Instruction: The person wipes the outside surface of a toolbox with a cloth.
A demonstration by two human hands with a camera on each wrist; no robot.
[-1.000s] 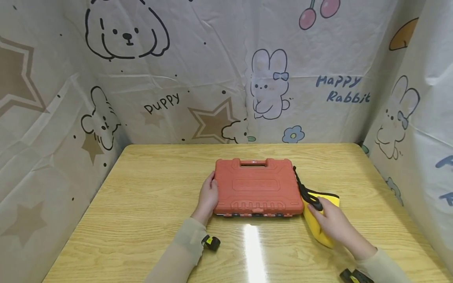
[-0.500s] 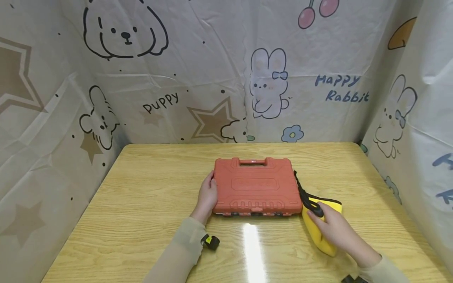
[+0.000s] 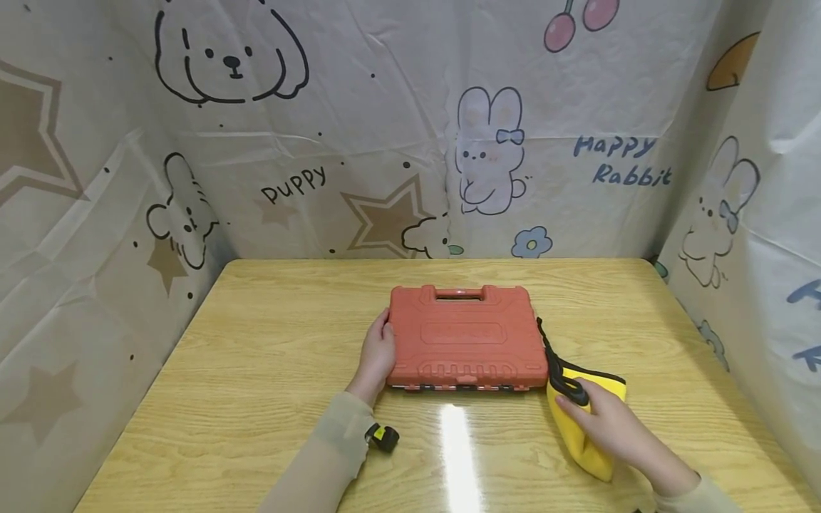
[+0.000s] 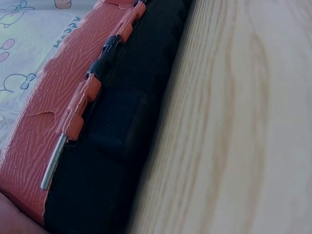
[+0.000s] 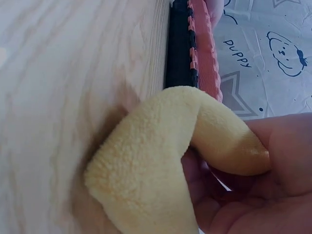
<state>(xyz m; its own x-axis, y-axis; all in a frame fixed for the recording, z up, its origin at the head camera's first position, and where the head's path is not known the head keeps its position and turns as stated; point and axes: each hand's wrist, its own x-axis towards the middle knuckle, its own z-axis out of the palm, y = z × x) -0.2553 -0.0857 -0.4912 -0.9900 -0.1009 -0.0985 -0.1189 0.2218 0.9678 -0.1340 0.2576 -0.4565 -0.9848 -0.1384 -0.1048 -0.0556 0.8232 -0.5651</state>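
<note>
Pinches a yellow cloth (image 3: 567, 427), folded over, in the right hand (image 3: 609, 424), just beside the right end of a red case (image 3: 463, 333). Has a black cord (image 3: 554, 367) along the cloth, between hand and case. Grips the case, on the table (image 3: 288, 335), by its left edge with the left hand (image 3: 377, 353).

Red case (image 3: 468, 335), closed, on wood-grain table (image 3: 288, 342); left hand (image 3: 377, 356) touching its left side. Yellow cloth (image 3: 569, 427), black-edged, and black cord (image 3: 553, 362) held in right hand (image 3: 609, 422), right of case. Printed sheet (image 3: 359, 92) behind, with rabbit drawing (image 3: 490, 174).
</note>
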